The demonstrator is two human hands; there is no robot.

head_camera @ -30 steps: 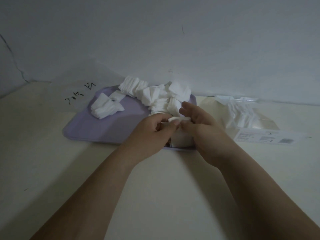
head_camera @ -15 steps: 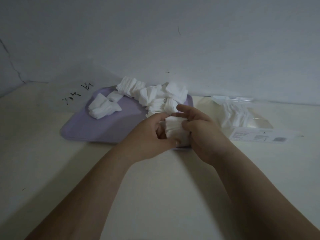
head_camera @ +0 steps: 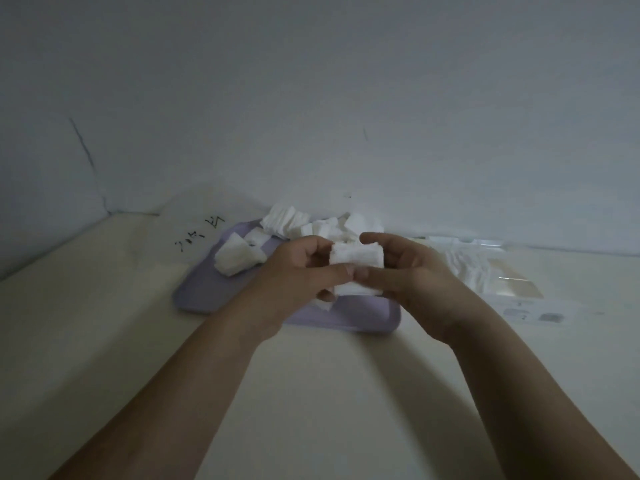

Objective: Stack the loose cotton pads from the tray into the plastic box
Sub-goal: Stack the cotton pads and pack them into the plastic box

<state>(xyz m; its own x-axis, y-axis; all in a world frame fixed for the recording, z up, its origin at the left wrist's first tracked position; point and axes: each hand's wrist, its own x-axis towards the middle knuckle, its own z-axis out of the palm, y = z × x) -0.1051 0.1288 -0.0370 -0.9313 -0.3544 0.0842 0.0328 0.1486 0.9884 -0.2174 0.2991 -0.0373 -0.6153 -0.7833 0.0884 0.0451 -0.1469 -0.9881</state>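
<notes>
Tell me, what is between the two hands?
A stack of white cotton pads, pressed between the left hand and right hand, in the head view.

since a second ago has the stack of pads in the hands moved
Yes. The stack of pads has come up off the purple tray, held by both hands.

Bare table [head_camera: 329, 393] before tray [head_camera: 346, 322]; plastic box [head_camera: 485, 271], apparently unobstructed, right.

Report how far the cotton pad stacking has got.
Done: the plastic box on the right already holds some pads. In hand: left hand and right hand squeeze a stack of pads together above the tray. Left: loose pads remain on it.
</notes>
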